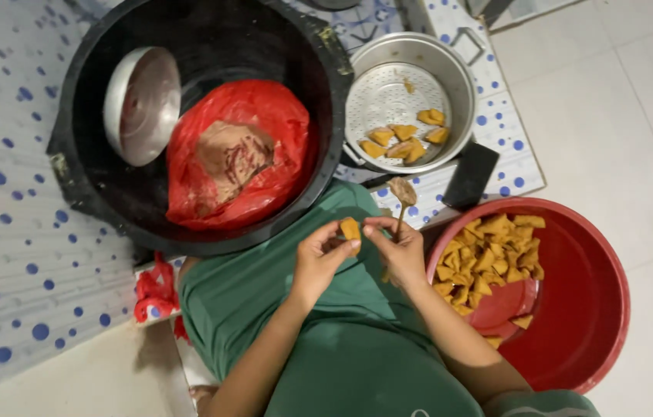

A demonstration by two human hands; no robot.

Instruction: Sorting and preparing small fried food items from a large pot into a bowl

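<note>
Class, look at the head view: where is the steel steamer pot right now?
The steamer pot sits at the upper middle-right, beside the black basin and beyond the red tub, with the phone at its near edge.

Steamer pot (461,73): bright metal, perforated insert. Basin (581,309): glossy red plastic; bag (265,116): crinkled shiny red plastic. Black tub (87,193): dull, scuffed rim.

left hand (319,259) + right hand (397,249): pinching yellow piece (350,229) | right: spoon (402,193) (filling-laden) | red basin (573,309) beside
</note>
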